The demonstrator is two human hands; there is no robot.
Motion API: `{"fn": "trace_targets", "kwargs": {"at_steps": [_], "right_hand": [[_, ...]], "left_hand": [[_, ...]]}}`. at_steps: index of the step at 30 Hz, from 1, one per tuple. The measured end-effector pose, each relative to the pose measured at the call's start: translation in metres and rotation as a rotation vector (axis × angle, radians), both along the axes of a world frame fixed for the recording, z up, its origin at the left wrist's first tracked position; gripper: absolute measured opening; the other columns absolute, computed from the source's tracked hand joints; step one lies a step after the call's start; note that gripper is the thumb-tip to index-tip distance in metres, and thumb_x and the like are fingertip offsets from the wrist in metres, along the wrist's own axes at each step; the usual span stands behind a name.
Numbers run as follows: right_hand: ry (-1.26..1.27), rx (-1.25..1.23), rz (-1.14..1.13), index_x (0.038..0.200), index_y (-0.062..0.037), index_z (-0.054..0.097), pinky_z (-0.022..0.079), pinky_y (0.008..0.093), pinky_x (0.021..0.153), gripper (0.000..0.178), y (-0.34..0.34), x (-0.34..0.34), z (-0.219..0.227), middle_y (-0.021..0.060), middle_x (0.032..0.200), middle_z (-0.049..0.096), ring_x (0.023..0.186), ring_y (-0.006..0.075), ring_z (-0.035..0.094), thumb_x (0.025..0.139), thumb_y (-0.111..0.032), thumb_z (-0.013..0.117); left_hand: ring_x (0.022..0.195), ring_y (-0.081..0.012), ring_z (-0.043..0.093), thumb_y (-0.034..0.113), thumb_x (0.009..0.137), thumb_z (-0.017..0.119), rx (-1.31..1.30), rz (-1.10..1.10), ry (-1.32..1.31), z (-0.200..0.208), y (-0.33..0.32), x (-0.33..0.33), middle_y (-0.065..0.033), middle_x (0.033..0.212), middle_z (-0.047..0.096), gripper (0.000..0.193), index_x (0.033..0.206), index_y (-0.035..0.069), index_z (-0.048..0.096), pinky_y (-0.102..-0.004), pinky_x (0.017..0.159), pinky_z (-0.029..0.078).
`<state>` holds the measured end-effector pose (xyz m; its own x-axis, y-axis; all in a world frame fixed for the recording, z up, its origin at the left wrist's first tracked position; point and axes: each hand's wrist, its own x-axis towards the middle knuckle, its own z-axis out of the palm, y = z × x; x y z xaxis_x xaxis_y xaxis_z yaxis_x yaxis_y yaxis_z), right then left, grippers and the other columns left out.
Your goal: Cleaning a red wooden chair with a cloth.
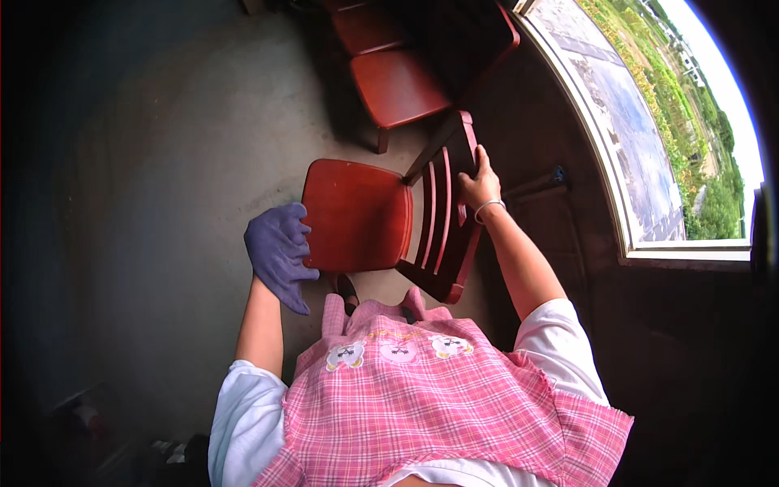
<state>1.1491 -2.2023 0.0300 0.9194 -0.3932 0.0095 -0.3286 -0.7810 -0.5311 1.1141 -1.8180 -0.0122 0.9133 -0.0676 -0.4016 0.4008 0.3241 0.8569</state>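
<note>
In front of me stands a reddish-brown wooden chair (357, 215), its slatted backrest toward the right. My right hand (483, 185), with a bracelet at the wrist, is closed over the backrest's top rail, thumb on the inner side. A purple cloth (280, 247) covers my left hand and hangs in folds along the seat's left edge. The fingers beneath it are hidden, but the cloth is bunched around the hand, which holds it against the seat's side.
Another wooden chair (399, 85) stands beyond this one, with more dark red furniture behind it. At the right, a white-framed window (621, 219) opens onto greenery. Grey floor (162, 187) stretches to the left. My foot in a dark shoe (347, 292) is close to the chair.
</note>
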Motion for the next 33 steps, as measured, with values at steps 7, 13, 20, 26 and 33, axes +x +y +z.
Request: {"fn": "trace_targets", "kwargs": {"at_steps": [7,13,20,26,33], "right_hand": [[-0.008,-0.015,-0.014,0.138,-0.0132,0.031,0.043,0.0389,0.094,0.068,0.001,-0.006,0.015,0.0216,0.122,0.053,0.111,0.0361,0.052,0.076,-0.008,0.059],[0.086,0.115,-0.111,0.138,-0.0110,0.032,0.038,0.0351,0.099,0.066,0.013,-0.004,0.023,0.0199,0.128,0.049,0.120,0.0310,0.047,0.077,0.001,0.056],[0.063,0.140,-0.165,0.140,-0.0138,0.031,0.047,0.0217,0.061,0.065,0.023,-0.001,0.028,0.0046,0.099,0.061,0.068,0.0077,0.054,0.080,0.004,0.050],[0.063,0.171,-0.194,0.141,-0.0056,0.024,0.046,0.0190,0.068,0.064,0.025,0.003,0.027,0.0105,0.138,0.038,0.093,0.0099,0.055,0.083,0.006,0.047],[0.164,0.184,-0.197,0.142,-0.0032,0.018,0.046,0.0192,0.071,0.065,0.015,-0.003,0.021,0.0125,0.135,0.041,0.102,0.0116,0.052,0.084,0.006,0.045]], "left_hand": [[0.061,-0.0158,0.049,0.035,0.079,0.061,0.285,-0.215,0.391,-0.052,0.034,0.103,-0.0056,0.081,0.057,0.032,0.092,0.006,0.061,-0.0309,0.052,0.042],[0.083,-0.0230,0.055,0.045,0.082,0.053,0.424,-0.305,0.137,-0.216,0.043,0.151,-0.0080,0.094,0.058,0.045,0.108,0.008,0.055,-0.0406,0.076,0.043],[0.127,-0.0300,0.033,0.043,0.082,0.055,1.125,-0.997,-0.252,-0.322,-0.048,0.079,-0.0115,0.138,0.035,0.057,0.132,0.020,0.041,-0.0499,0.099,0.030],[0.138,-0.0272,0.009,0.045,0.081,0.056,1.248,-1.213,-0.649,-0.342,-0.083,0.062,-0.0119,0.148,0.018,0.060,0.136,0.027,0.039,-0.0577,0.105,0.009],[0.139,-0.0186,0.009,0.043,0.085,0.053,1.172,-1.228,-0.966,-0.359,-0.121,0.203,-0.0035,0.150,0.016,0.053,0.135,0.032,0.039,-0.0542,0.107,0.006]]}}
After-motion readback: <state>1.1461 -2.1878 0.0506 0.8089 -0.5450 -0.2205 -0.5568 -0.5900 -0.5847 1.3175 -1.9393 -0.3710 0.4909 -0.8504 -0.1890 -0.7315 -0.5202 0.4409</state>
